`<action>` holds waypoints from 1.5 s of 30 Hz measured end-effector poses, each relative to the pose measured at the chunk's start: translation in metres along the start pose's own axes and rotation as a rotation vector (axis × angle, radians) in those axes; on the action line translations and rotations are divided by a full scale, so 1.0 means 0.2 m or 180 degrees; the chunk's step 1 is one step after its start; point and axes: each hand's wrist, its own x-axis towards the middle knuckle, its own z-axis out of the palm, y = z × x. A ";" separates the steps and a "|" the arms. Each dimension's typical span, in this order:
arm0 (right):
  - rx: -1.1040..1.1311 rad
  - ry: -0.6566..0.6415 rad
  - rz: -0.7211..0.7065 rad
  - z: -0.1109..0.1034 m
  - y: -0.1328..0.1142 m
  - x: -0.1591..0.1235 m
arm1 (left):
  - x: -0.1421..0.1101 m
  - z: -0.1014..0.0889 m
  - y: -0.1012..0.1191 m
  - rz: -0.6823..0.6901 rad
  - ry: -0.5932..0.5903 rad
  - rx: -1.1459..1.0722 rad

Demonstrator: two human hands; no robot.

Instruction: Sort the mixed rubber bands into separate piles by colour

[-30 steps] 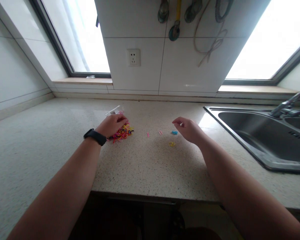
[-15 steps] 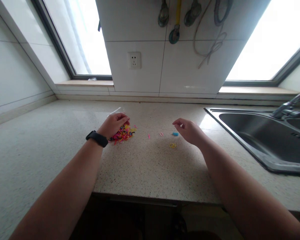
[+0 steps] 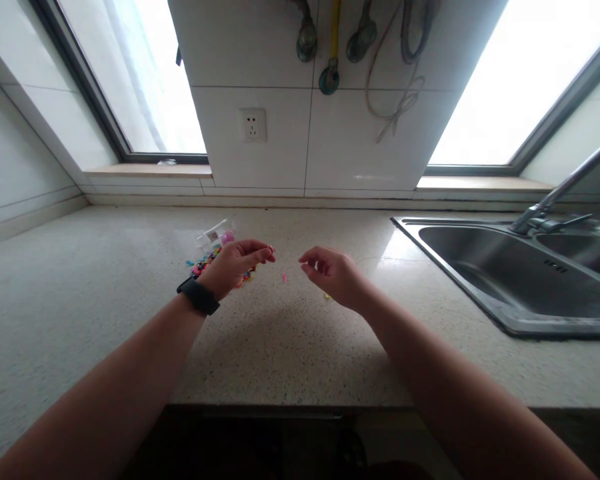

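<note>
My left hand [image 3: 236, 264], with a black watch [image 3: 199, 296] at its wrist, is raised over the right side of a pile of small coloured rubber bands [image 3: 200, 267]. Its thumb and fingertips are pinched together; what they hold is too small to make out. Facing it across a short gap, my right hand [image 3: 334, 275] has its fingers curled and thumb close to the forefinger, contents not discernible. A single pink rubber band [image 3: 284, 277] lies on the counter between the hands. Part of a yellow rubber band group [image 3: 327, 295] shows beneath my right hand, which covers the area behind it.
Behind the pile lies a clear plastic bag [image 3: 211, 233] with a pink piece [image 3: 227, 237] by it. A steel sink [image 3: 480, 267] with a faucet [image 3: 535, 215] is set into the speckled counter [image 3: 280, 353] at right. A socket [image 3: 253, 125] is on the tiled wall.
My left hand has lifted off the pile and moved right. My right hand has come left toward it, now covering the blue and pale pink bands. The view has shifted slightly right.
</note>
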 end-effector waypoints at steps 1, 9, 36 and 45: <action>0.0067 -0.0009 -0.0068 0.02 -0.02 0.00 | 0.00 0.02 0.00 -0.0007 -0.0069 -0.0026; 0.0108 0.0205 -0.0074 0.07 -0.07 0.00 | -0.01 0.14 0.00 -0.0016 -0.0429 -0.0118; 0.0099 0.0276 -0.0295 0.03 -0.08 -0.02 | -0.02 0.16 0.05 -0.0195 -0.0661 -0.0062; 0.0286 0.0250 -0.0069 0.02 -0.05 -0.03 | -0.03 0.16 0.06 -0.0132 -0.0560 -0.0224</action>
